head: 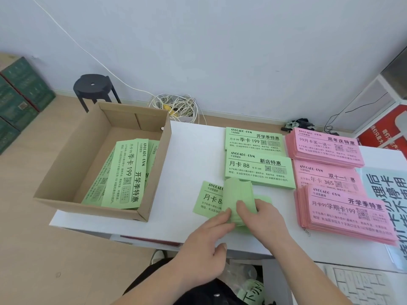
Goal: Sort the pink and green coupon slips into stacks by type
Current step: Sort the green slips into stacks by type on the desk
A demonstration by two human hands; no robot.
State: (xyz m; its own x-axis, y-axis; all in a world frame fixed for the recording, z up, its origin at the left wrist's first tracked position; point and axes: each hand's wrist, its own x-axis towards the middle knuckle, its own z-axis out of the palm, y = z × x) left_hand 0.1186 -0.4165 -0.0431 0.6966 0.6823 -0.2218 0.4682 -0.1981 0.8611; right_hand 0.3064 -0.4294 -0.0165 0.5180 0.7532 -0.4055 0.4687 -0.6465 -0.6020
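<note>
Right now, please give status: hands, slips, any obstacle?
Right hand grips curled green bundle. Left hand touches its near edge. One loose green slip lies under it. Nothing in the way.

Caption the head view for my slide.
Left hand and right hand handle a curled green bundle between a cardboard box and sorted green stacks and pink stacks.

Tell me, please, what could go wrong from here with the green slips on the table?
1. The curled bundle of green slips between the left hand and right hand shows blank backs, so it might land on the wrong green stack, 开学季特惠 or 新店特惠.
2. The bundle lies near the front edge of the white table; loose slips could slide off.
3. The cardboard box overhangs the table's left edge and might tip if nudged.
</note>
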